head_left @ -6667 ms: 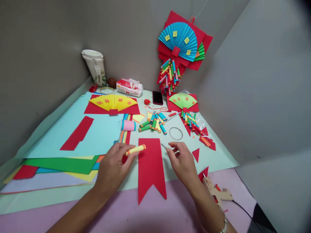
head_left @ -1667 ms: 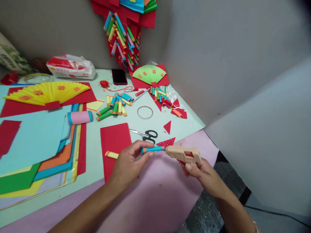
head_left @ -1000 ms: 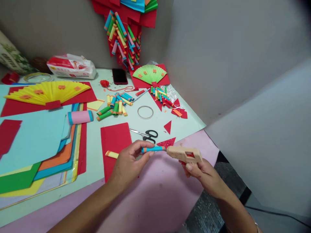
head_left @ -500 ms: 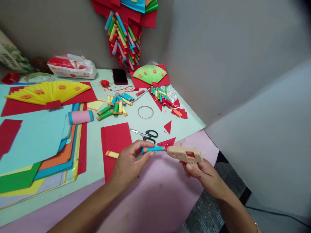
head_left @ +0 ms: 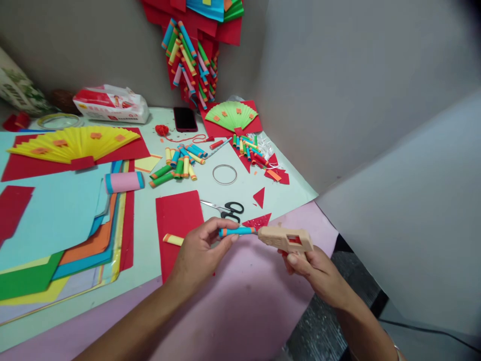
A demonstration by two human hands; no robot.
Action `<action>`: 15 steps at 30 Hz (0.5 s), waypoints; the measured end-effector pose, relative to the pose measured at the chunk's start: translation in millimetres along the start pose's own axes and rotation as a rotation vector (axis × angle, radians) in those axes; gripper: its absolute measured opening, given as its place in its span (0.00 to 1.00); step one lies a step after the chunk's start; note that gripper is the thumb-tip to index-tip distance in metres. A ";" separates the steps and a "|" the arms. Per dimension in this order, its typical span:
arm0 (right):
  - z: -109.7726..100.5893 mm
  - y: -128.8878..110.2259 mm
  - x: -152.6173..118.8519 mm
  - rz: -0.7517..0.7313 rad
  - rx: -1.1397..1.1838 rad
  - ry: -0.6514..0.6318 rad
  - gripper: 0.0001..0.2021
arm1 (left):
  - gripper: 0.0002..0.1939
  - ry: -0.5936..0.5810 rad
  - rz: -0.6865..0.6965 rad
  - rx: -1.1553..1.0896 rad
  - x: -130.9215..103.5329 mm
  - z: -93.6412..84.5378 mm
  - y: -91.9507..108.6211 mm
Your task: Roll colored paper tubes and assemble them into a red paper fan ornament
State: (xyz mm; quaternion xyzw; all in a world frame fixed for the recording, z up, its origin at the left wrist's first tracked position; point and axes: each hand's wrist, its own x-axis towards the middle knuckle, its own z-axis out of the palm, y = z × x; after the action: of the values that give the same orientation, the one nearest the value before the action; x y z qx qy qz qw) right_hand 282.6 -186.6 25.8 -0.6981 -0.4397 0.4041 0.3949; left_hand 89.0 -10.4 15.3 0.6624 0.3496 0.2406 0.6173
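Note:
Between the thumb and fingers of my left hand (head_left: 206,243) is a blue paper tube (head_left: 238,231) with orange bands, held level. My right hand (head_left: 313,271) is wrapped round the grip of a beige glue gun (head_left: 284,238). The gun's nozzle meets the right end of the tube; whether glue is coming out cannot be made out. Beneath my left hand lies a red paper sheet (head_left: 180,208), with a yellow paper tube (head_left: 173,239) on it, partly hidden by the hand. Black-handled scissors (head_left: 230,210) lie just beyond my left fingertips.
A pile of small paper tubes (head_left: 182,163) and a ring (head_left: 224,174) lie farther back. Coloured paper sheets (head_left: 48,220) and a yellow paper fan (head_left: 77,145) are on the left. A phone (head_left: 185,119) sits near the back wall. A grey wall (head_left: 356,100) bounds the right.

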 end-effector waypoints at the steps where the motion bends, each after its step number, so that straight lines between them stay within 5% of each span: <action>1: 0.0 -0.1 -0.2 0.000 -0.001 0.001 0.20 | 0.10 -0.001 -0.005 -0.001 -0.1 0.1 0.0; 15: 0.9 -4.0 -2.2 -0.100 -0.096 -0.002 0.18 | 0.10 -0.013 0.010 0.016 -2.5 0.2 -2.3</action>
State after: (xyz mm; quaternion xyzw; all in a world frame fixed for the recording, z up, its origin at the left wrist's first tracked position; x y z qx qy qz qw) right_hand 279.9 -187.3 29.6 -0.6930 -0.4935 0.3629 0.3802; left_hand 87.2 -12.4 13.4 0.6706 0.3442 0.2365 0.6131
